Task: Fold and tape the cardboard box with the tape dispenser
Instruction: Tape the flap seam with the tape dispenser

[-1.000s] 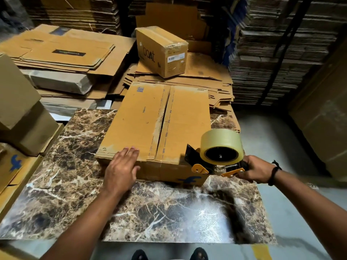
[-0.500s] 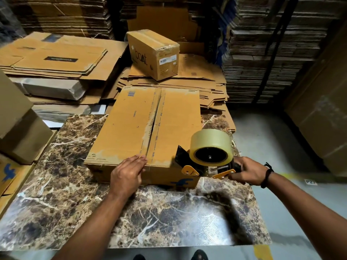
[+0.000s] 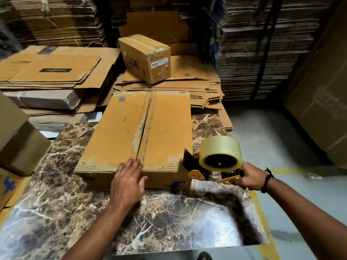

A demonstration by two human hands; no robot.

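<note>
A brown cardboard box (image 3: 159, 128) lies on the marble tabletop (image 3: 169, 218), its two top flaps folded shut with a bare seam down the middle. My left hand (image 3: 127, 182) lies flat over the box's near edge, fingers spread at the end of the seam. My right hand (image 3: 250, 177) grips the handle of a tape dispenser (image 3: 219, 156) with yellow-orange plates, a black blade guard and a big roll of clear tape. The dispenser hovers at the box's near right corner.
A smaller sealed box (image 3: 145, 57) sits on stacks of flattened cartons (image 3: 52, 70) behind the table. Tall bundles of cardboard (image 3: 262, 45) line the back wall. More boxes (image 3: 16, 136) stand at the left. Grey floor (image 3: 272, 139) lies to the right.
My left hand slid right along the near edge to the end of the seam. The dispenser stayed at the box's near right corner. The camera tilted.
</note>
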